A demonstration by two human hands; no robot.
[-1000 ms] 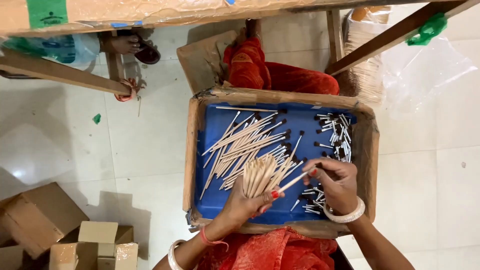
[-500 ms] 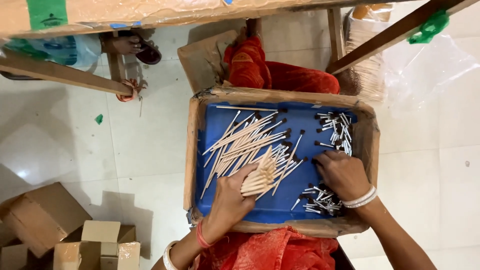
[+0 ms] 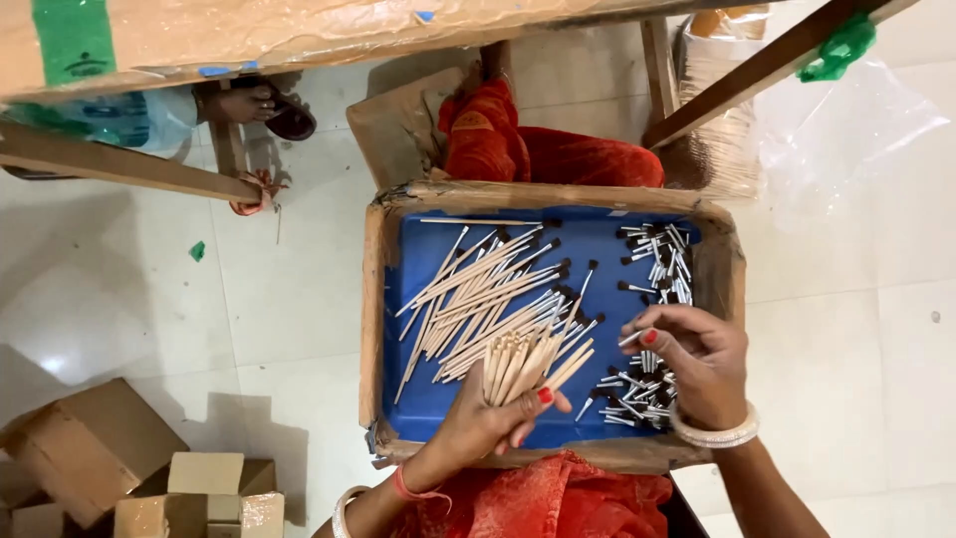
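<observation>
A cardboard tray (image 3: 373,299) lined in blue rests on my lap. My left hand (image 3: 478,428) grips a fanned bunch of thin wooden sticks (image 3: 523,361) over the tray's near side. A loose heap of black-tipped wooden sticks (image 3: 488,294) lies slantwise across the tray's middle. My right hand (image 3: 697,364) hovers over a pile of short black-and-silver tips (image 3: 629,401) at the near right, pinching one small tip between thumb and fingers. A second pile of tips (image 3: 662,261) lies at the far right of the tray.
Small cardboard boxes (image 3: 129,468) stand on the tiled floor at the lower left. A wooden bar (image 3: 119,171) and another person's sandalled foot (image 3: 261,105) are at the upper left. A clear plastic bag of sticks (image 3: 727,139) lies at the upper right, beside red cloth (image 3: 498,139).
My right hand drew back from the bunch to the near-right pile and picked up a small tip. The left hand kept hold of the bunch, turning it more upright.
</observation>
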